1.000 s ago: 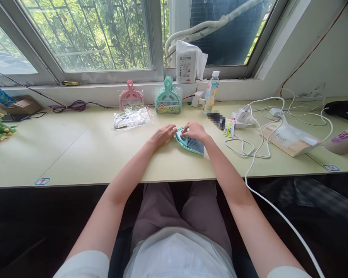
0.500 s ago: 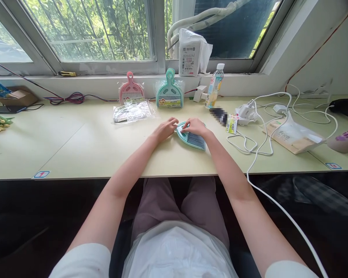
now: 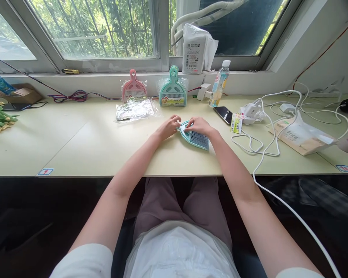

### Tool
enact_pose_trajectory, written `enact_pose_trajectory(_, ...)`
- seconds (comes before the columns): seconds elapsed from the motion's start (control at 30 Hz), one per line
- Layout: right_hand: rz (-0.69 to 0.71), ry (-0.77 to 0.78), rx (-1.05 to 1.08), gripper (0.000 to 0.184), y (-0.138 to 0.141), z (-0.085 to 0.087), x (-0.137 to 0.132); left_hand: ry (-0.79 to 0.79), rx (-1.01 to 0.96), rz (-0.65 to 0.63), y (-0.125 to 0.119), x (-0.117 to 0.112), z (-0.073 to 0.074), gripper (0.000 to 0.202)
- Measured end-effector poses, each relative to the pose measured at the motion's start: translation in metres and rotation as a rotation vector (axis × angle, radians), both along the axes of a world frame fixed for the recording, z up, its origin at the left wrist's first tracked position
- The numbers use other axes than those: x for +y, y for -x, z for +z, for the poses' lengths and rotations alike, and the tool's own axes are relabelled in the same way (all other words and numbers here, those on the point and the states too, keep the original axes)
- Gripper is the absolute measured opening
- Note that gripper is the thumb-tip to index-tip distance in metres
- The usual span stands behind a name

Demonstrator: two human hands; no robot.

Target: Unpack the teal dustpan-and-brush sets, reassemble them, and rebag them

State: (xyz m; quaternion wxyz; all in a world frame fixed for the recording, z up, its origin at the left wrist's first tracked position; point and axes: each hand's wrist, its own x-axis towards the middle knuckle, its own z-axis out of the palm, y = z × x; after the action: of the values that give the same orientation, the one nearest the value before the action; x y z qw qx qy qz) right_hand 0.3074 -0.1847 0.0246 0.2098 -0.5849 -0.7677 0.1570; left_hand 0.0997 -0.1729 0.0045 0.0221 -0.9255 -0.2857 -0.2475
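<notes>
A small teal dustpan with a brush (image 3: 198,140) nested in it lies on the table near the front edge, its handle pointing left. My left hand (image 3: 169,126) pinches the handle end with curled fingers. Over the upper part of the set, my right hand (image 3: 199,126) is closed, thumb and fingertips pressed together on it; what exactly sits between those fingertips is too small to make out. Behind my hands, a wrapped teal dustpan set (image 3: 173,90) and a wrapped pink dustpan set (image 3: 133,88) lean against the wall. Crumpled clear plastic packaging (image 3: 135,110) lies before them.
A phone (image 3: 224,114), a yellow-green label card (image 3: 236,123) and a drink bottle (image 3: 219,83) stand or lie to the right. White cables (image 3: 266,152) loop across the table beside a face tissue pack (image 3: 303,135). A cardboard box (image 3: 27,95) is far left.
The whole view has shifted slightly, with things appearing a little further right. Both hands keep their grip on the teal set, with almost no movement.
</notes>
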Motion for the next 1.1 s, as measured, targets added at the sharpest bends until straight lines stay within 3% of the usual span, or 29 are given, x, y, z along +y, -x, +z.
enact_pose_trajectory(0.3, -0.002, -0.009, -0.016, 0.020, 0.002, 0.001, -0.007, 0.005, 0.020, 0.112, -0.001, -0.013, -0.002, 0.032)
enact_pose_trajectory(0.37, -0.051, -0.030, -0.003, 0.020, 0.007, 0.002, -0.009, -0.004, -0.073, 0.150, -0.001, -0.015, 0.002, 0.037)
enact_pose_trajectory(0.43, -0.129, -0.065, 0.053, 0.023, 0.013, 0.004, -0.012, 0.027, -0.292, 0.234, -0.001, -0.016, 0.006, 0.045)
enact_pose_trajectory(0.5, -0.237, -0.142, 0.159, 0.025, 0.019, 0.007, -0.013, 0.192, -0.549, 0.285, -0.005, -0.014, 0.010, 0.053)
enact_pose_trajectory(0.57, -0.269, -0.212, 0.274, 0.027, 0.023, 0.009, -0.014, 0.525, -0.701, 0.214, -0.011, -0.014, 0.011, 0.054)
enact_pose_trajectory(0.67, -0.117, -0.193, 0.361, 0.033, 0.020, 0.014, -0.011, 1.001, -0.758, 0.015, -0.020, -0.016, 0.008, 0.055)
enact_pose_trajectory(0.73, -0.113, -0.193, 0.354, 0.034, 0.006, 0.016, -0.007, 1.119, -0.842, 0.001, -0.022, -0.017, 0.006, 0.056)
enact_pose_trajectory(0.8, -0.317, -0.279, 0.317, 0.032, -0.018, 0.018, -0.001, 1.115, -0.978, 0.081, -0.018, -0.015, 0.006, 0.057)
enact_pose_trajectory(0.87, -0.622, -0.400, 0.251, 0.032, -0.051, 0.016, 0.005, 1.072, -1.122, 0.159, -0.007, -0.008, 0.007, 0.056)
enact_pose_trajectory(0.93, -0.832, -0.373, 0.166, 0.032, -0.087, 0.011, 0.009, 1.040, -1.264, 0.216, 0.006, -0.001, 0.009, 0.053)
enact_pose_trajectory(1.1, -1.037, -0.223, 0.078, 0.039, -0.150, -0.005, 0.016, 1.005, -1.445, 0.282, 0.033, 0.009, 0.011, 0.041)
